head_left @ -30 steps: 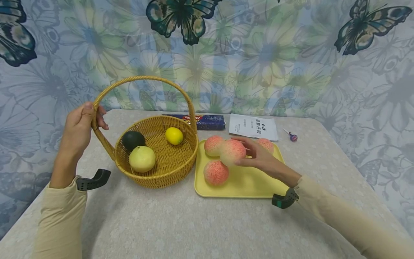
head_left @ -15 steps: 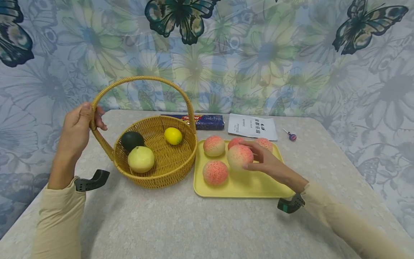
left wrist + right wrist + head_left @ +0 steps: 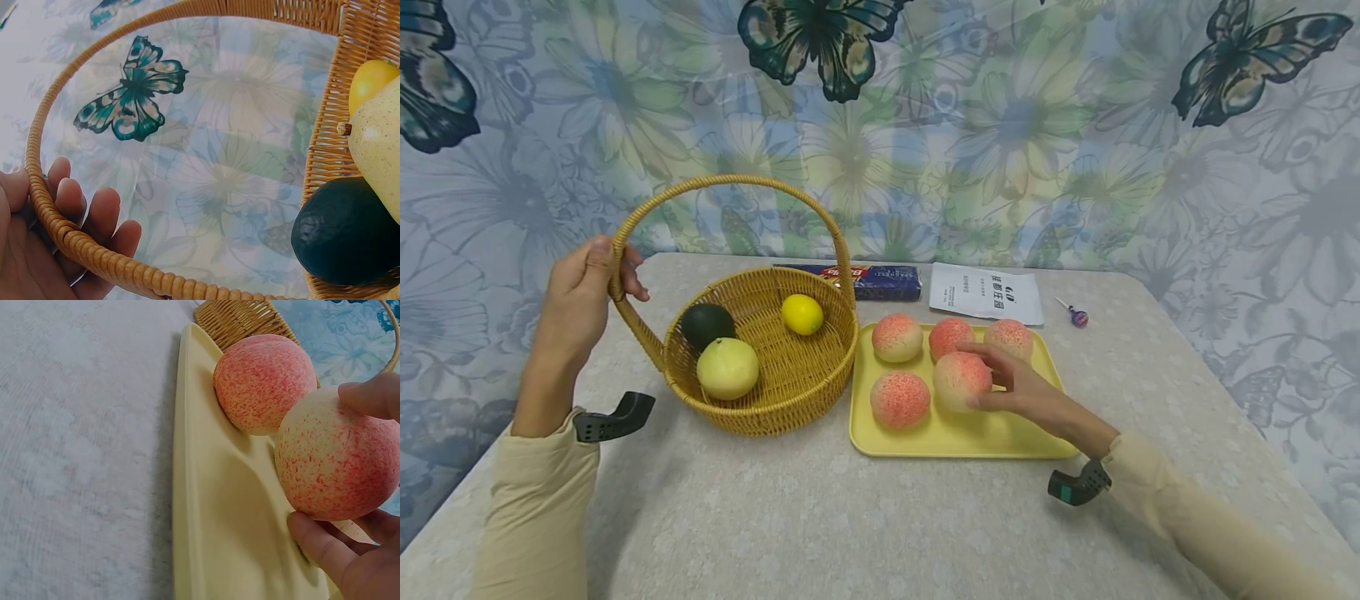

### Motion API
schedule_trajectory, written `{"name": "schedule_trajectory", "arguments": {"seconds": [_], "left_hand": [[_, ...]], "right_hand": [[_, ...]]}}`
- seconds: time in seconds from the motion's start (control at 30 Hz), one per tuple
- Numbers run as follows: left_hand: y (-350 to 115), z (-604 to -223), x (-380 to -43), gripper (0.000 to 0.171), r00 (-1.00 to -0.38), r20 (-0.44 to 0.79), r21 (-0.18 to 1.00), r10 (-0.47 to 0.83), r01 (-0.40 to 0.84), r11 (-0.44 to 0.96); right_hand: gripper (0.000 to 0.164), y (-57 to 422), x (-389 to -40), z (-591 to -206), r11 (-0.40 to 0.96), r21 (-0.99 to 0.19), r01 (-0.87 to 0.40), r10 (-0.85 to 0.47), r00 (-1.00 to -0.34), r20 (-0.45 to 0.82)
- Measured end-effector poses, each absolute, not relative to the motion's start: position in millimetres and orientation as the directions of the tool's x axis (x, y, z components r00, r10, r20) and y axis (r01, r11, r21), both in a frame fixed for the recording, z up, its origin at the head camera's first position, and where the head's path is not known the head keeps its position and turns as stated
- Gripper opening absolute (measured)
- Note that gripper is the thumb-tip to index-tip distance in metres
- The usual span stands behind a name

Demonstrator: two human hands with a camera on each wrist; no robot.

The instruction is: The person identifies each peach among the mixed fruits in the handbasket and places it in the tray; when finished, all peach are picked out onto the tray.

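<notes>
My left hand (image 3: 580, 287) grips the left side of the wicker basket's arched handle (image 3: 81, 240), fingers curled round it. Inside the basket (image 3: 805, 367) lie a dark green avocado (image 3: 340, 231), a pale yellow-green pear-like fruit (image 3: 727, 368) and a lemon (image 3: 802, 314). Over the yellow tray (image 3: 880, 443), my right hand (image 3: 1026, 392) holds a pink-and-cream peach (image 3: 340, 456) between thumb and fingers; whether the peach touches the tray I cannot tell. Several other peaches sit on the tray, one front left (image 3: 900, 400) and the rest along the back.
Behind the basket and tray lie a blue spaghetti box (image 3: 887, 283) and a white printed packet (image 3: 987, 293). A lollipop (image 3: 1078, 317) is at the back right of the table (image 3: 820, 517). A flowered curtain (image 3: 1022, 150) hangs behind.
My right hand has moved the peach rightward and down, away from the back-left peach, to the tray's middle. The left hand and basket have hardly moved.
</notes>
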State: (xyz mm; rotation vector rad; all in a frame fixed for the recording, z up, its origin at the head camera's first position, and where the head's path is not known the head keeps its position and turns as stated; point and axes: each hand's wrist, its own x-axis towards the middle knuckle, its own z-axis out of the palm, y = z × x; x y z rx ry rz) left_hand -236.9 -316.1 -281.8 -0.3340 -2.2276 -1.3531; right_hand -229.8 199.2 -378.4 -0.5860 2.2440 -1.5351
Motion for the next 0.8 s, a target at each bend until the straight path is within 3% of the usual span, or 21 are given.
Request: {"name": "schedule_trajectory", "arguments": {"seconds": [0.63,0.8], "left_hand": [[-315,-281,-236,0.04,-0.844,0.532,0.762,-0.059,0.448,0.468],[-315,-280,-236,0.04,-0.843,0.535,0.757,-0.058,0.448,0.475]], "right_hand": [[0.073,205,-225,-391,0.371,-0.923,-0.099,-0.534,-0.836,-0.125],[0.073,205,-225,-392,0.402,-0.904,-0.145,-0.53,-0.842,-0.101]]}}
